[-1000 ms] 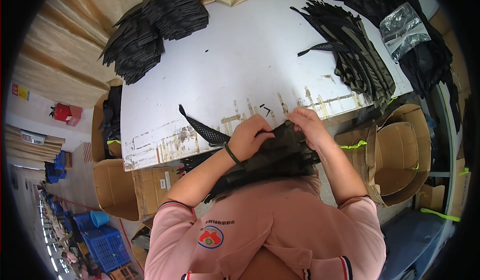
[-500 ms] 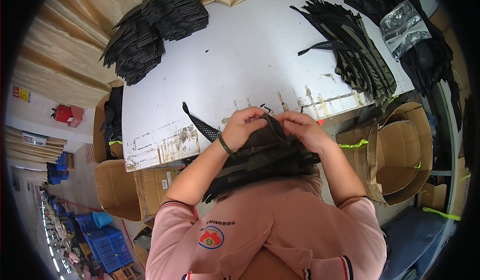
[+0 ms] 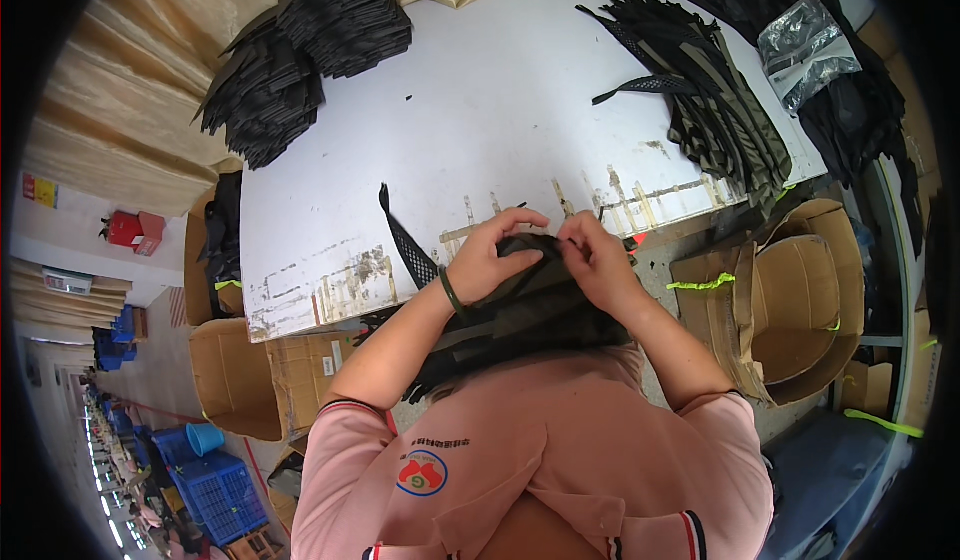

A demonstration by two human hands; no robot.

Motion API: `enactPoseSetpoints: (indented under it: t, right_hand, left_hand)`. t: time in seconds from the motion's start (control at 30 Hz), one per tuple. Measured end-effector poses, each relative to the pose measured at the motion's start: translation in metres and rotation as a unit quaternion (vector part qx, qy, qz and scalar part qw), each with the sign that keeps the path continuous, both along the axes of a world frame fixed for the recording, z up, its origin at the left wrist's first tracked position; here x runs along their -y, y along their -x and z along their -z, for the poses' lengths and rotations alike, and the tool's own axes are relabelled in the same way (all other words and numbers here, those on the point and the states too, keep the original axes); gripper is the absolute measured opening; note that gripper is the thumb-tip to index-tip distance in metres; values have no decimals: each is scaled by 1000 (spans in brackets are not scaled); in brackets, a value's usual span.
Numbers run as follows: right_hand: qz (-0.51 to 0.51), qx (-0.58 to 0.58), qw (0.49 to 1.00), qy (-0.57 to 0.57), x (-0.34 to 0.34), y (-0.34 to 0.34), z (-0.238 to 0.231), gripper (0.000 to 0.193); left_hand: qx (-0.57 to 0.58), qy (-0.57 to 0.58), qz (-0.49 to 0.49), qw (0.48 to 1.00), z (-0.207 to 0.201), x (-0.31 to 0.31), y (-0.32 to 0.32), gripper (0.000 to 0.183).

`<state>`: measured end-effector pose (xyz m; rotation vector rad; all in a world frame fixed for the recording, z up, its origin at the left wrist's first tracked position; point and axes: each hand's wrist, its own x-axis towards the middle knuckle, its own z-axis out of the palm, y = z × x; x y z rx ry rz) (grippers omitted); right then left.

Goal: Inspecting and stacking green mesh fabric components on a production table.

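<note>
Dark olive-and-black fabric pieces (image 3: 540,300) lie bunched in my lap against the table edge. My left hand (image 3: 492,258) is over their upper left part, thumb and forefinger apart in a curve, the thumb touching the cloth. Its other fingers are partly hidden. Closed in a pinch, my right hand (image 3: 597,260) grips the top edge of the dark fabric, just right of the left fingertips. A black mesh strap (image 3: 405,240) sticks up onto the table beside my left wrist.
On the white table (image 3: 480,100), stacks of black pieces (image 3: 345,20) stand far left, and olive-black strapped pieces (image 3: 720,100) lie far right. A clear plastic bag (image 3: 808,50) rests beyond them. Cardboard boxes (image 3: 235,380) flank the table, one open box (image 3: 795,300) at right.
My left thumb and forefinger have spread apart from the raised fabric edge, which now lies lower. My right fingers have drawn into a tighter pinch. The mesh strap has shifted slightly right and up.
</note>
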<state>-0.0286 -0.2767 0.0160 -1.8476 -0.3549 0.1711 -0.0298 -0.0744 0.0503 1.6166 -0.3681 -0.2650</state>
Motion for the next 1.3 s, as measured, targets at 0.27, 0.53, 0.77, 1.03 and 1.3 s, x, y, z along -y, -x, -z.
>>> enactPoseSetpoints:
  t: [0.27,0.53,0.77,1.03,1.3]
  right_hand:
    - [20,-63,990,-124,5,-8,-24,24]
    - [0,-89,995,-47,29,-20,-18,15]
    - [-5,213,977,32,-1,-12,-49,16]
    - [-302,242,892,232,-17,16,12,62]
    - [-430,147,730,511,-49,16,9,84]
  left_hand:
    - [-222,24,-91,971,15,-12,-8,28]
    - [-202,-50,-70,976,24,-15,-9,25]
    - [-70,-19,-75,995,79,18,0,19]
    - [-111,134,-282,944,66,-31,45,18]
    - [-535,121,-68,833,103,-44,191,53]
